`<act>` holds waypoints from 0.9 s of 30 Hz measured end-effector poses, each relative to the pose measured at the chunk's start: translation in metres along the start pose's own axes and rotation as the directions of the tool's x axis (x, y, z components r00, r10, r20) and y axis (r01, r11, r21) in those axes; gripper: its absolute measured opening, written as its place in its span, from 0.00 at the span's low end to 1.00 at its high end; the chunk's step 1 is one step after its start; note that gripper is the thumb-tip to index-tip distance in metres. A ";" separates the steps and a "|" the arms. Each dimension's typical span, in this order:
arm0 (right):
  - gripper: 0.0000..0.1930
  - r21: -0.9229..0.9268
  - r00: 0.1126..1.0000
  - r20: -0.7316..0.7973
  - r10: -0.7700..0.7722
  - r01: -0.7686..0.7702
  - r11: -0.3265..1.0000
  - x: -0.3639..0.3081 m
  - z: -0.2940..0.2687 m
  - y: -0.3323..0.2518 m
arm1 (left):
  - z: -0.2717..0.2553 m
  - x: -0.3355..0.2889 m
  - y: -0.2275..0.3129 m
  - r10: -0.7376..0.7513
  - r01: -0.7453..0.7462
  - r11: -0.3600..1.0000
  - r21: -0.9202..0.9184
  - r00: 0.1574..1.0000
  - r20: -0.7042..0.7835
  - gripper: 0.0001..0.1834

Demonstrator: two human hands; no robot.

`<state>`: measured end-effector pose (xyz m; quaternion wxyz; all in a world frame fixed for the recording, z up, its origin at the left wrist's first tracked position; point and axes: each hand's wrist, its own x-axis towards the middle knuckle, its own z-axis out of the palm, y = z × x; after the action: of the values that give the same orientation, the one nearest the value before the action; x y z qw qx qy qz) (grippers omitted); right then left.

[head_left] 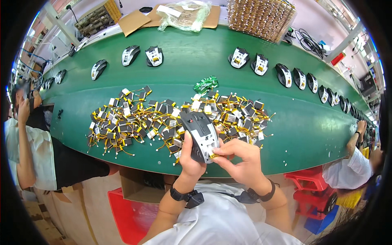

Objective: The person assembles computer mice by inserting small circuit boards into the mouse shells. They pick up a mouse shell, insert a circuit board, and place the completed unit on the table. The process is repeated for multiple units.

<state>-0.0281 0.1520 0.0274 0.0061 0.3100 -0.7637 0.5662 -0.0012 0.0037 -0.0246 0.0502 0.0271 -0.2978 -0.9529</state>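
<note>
Black-and-white mouse [201,130] gripped by left fingers [187,143], seemingly unfinished. Right fingers [234,148] pinch its yellow part [212,155]; many batteries [118,122] lie loose

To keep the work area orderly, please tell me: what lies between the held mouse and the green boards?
In the head view, some wired batteries lie between the held mouse and the green boards.

You are in a factory workshop, on an electronics assembly line.
Along the far side of your long green tabletop [286,134] runs a row of matching open-shelled computer mice [238,57]; small wired battery packs [122,118] lie heaped toward your near edge, and co-workers [32,155] flank its left and right ends.
</note>
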 end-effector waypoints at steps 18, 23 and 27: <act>0.09 -0.173 0.966 -0.175 -0.188 0.158 0.972 -0.007 0.013 0.005 | 0.007 -0.002 0.004 0.046 -0.040 0.991 0.128 0.998 -0.045 0.37; 0.08 0.108 0.986 -0.090 0.141 -0.131 0.985 -0.015 0.013 0.007 | 0.009 -0.001 -0.003 0.138 -0.138 0.987 0.083 0.990 0.001 0.39; 0.06 0.668 0.841 0.016 0.541 -0.411 0.620 -0.009 0.012 0.005 | 0.010 -0.005 -0.016 0.260 -0.249 0.942 0.225 0.965 -0.019 0.40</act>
<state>-0.0191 0.1465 0.0157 -0.1805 0.0231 -0.5698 0.8014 0.0017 0.0230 -0.0252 0.1768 0.0168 -0.4014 -0.8985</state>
